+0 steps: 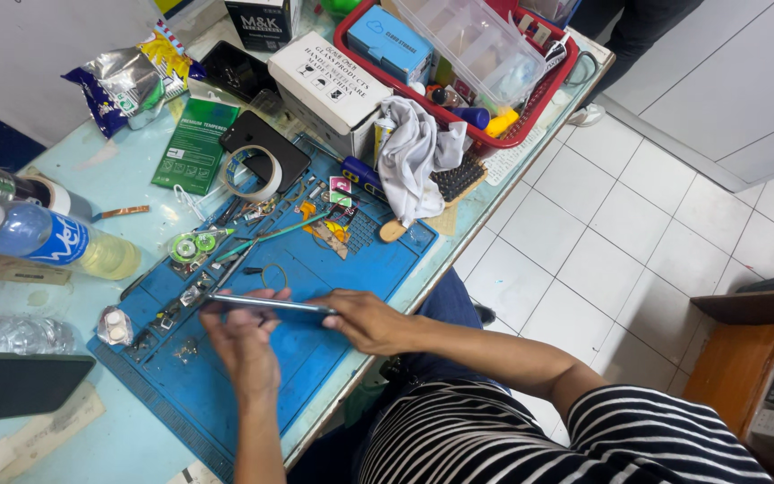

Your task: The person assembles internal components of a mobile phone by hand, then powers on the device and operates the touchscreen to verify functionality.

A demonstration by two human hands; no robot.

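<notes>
**Both hands on a phone above the blue mat**

The left hand [242, 345] and the right hand [365, 320] grip a thin dark phone [266, 306], held edge-on and nearly level just over the blue mat [315, 350]. The left hand holds the phone's end from below; the right hand closes on the other end. Beyond the phone on the mat lie green tweezers [270, 235], small parts and a roll of tape [254, 172]. Past the mat's far corner a grey cloth [414, 152] hangs from a red basket [530, 108]. Left of the mat, on the worktop [127, 439], a plastic bottle [47, 240] lies on its side.
</notes>
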